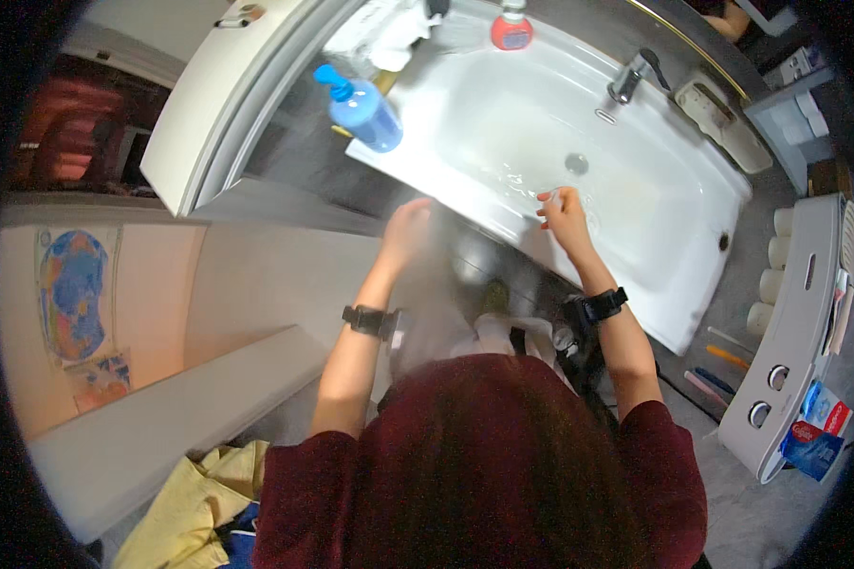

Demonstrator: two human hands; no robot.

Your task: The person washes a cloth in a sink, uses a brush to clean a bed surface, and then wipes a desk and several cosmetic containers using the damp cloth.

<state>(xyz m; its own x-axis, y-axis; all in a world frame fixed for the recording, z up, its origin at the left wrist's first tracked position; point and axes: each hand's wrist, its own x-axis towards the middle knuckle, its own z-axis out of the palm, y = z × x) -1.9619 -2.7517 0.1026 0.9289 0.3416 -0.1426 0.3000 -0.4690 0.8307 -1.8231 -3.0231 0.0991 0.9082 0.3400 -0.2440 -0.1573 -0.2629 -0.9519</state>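
Observation:
My right hand (566,224) hangs over the front part of a white sink (503,104). Its fingers are bent but apart, and I see nothing held in them. Some water glints in the basin beside it. My left hand (408,230) is outside the sink, just short of the front rim's left end; its fingers are blurred. Nearest to that hand, on the left corner of the sink, stands a blue pump bottle (365,116). A dark wristband sits on each of my forearms.
A dark-handled faucet (636,78) rises at the sink's back right. Behind the basin is a red soap bottle (512,30). White tissue (399,38) lies back left. A pale cabinet with cups (797,322) stands right, a white door (223,85) left, yellow cloth (194,503) below.

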